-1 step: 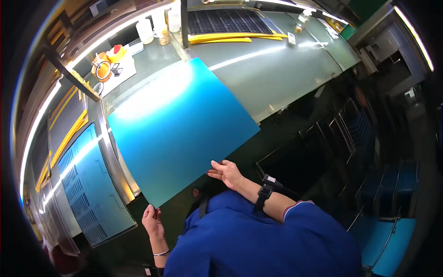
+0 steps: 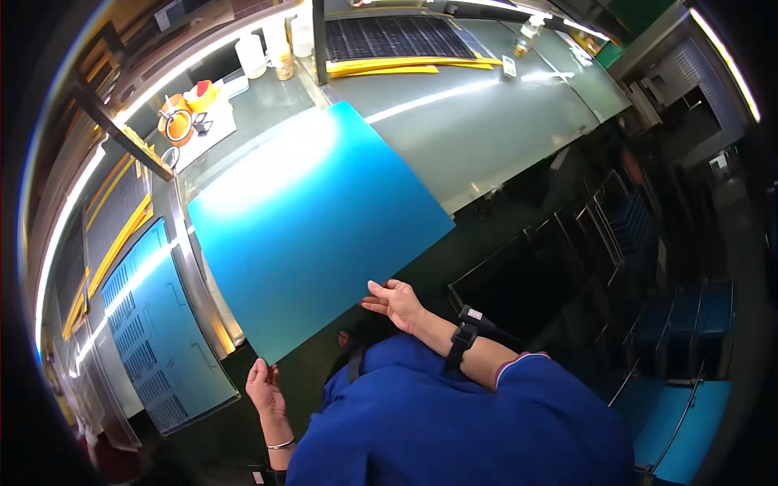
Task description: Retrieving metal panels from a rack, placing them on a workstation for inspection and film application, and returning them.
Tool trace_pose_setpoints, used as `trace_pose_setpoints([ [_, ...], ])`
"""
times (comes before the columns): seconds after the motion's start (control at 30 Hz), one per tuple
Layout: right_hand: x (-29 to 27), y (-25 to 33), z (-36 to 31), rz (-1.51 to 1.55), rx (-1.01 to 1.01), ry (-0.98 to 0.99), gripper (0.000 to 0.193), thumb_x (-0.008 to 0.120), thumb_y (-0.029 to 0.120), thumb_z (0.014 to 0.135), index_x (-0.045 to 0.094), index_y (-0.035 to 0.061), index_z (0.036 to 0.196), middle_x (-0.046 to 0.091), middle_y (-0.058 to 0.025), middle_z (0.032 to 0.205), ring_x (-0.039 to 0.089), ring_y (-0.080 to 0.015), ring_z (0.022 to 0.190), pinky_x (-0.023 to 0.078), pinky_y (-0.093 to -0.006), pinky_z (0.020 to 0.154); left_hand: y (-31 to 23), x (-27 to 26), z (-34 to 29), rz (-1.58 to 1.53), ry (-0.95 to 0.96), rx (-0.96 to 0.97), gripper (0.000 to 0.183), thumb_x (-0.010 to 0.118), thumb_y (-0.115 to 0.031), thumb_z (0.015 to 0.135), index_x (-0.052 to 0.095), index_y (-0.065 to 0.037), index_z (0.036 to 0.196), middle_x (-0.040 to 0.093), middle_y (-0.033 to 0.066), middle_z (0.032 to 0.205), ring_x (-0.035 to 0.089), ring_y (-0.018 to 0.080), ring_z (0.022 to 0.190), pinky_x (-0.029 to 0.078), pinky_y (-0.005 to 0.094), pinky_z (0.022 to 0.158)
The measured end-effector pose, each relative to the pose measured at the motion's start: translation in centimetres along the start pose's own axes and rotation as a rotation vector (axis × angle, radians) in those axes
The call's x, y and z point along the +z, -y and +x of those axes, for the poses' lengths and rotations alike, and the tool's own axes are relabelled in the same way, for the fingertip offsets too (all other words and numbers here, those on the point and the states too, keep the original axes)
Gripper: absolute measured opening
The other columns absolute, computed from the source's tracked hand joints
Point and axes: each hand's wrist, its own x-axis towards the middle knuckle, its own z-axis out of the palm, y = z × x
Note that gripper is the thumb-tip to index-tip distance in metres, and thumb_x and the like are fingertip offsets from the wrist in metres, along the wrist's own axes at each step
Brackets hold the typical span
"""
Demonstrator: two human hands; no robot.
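A large flat blue sheet [image 2: 324, 235] lies tilted across my view, its far part over the workbench and its near edge reaching out over the bench front toward me. Bright lamp glare covers its far left part. My left hand [image 2: 266, 390] pinches the sheet's near left corner with the fingertips. Further right, my right hand [image 2: 395, 304] holds the near edge, thumb on top and the other fingers partly below it. The sheet shows no holes or print.
Left of the sheet lies a blue panel [image 2: 174, 332] with slots and dark lines. On the bench [image 2: 486, 121] are a dark grid-patterned panel [image 2: 397, 39] with yellow strips [image 2: 405, 65], orange tape rolls [image 2: 177, 121] and white bottles [image 2: 251, 57]. Metal racks [image 2: 604, 235] with blue sheets stand at right.
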Motion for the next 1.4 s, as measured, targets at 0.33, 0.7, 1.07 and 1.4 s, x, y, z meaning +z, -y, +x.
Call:
trace_pose_setpoints([
  [0.33,2.2,4.2,-0.1,-0.004,-0.154,0.039,0.013,0.062,0.011,0.085,0.058,0.0006,0.092,0.064,-0.0129,0.089,0.066,-0.0243,0.080,0.057,-0.0387,0.072,-4.4,5.1,0.1,-0.082,0.250,0.033,0.019,0.060,-0.021,0.088,0.062,-0.005,0.097,0.065,0.0041,0.087,0.061,0.0141,0.074,0.048,0.0259,0.067],
  [0.7,3.3,10.1,1.7,0.175,-0.528,-0.101,0.032,0.064,-0.005,0.077,0.059,0.0056,0.106,0.061,-0.0042,0.096,0.060,-0.0174,0.084,0.052,-0.0307,0.072,-5.2,7.6,-2.6,0.337,0.565,0.019,0.022,0.063,-0.017,0.087,0.065,0.005,0.091,0.066,0.0093,0.080,0.063,0.0139,0.070,0.052,0.0263,0.064],
  [1.07,10.8,28.1,-22.9,-0.812,-1.356,-0.095,0.012,0.061,0.001,0.078,0.066,-0.0024,0.088,0.062,-0.0023,0.077,0.056,-0.0087,0.068,0.045,-0.0229,0.062,-13.1,24.1,-7.6,0.027,1.159,0.175,0.053,0.045,-0.034,0.096,0.035,-0.001,0.135,0.049,0.0201,0.128,0.052,0.0283,0.116,0.043,0.0384,0.096],
  [1.4,13.2,13.9,-12.0,-2.174,-1.652,0.467,0.044,0.054,0.006,0.074,0.055,0.0025,0.118,0.061,-0.0164,0.114,0.063,-0.0329,0.093,0.052,-0.0404,0.078,-9.3,22.3,-2.4,-1.260,1.124,-0.659,0.043,0.045,-0.034,0.092,0.048,-0.003,0.122,0.053,0.0133,0.122,0.049,0.0283,0.113,0.033,0.0428,0.103],
])
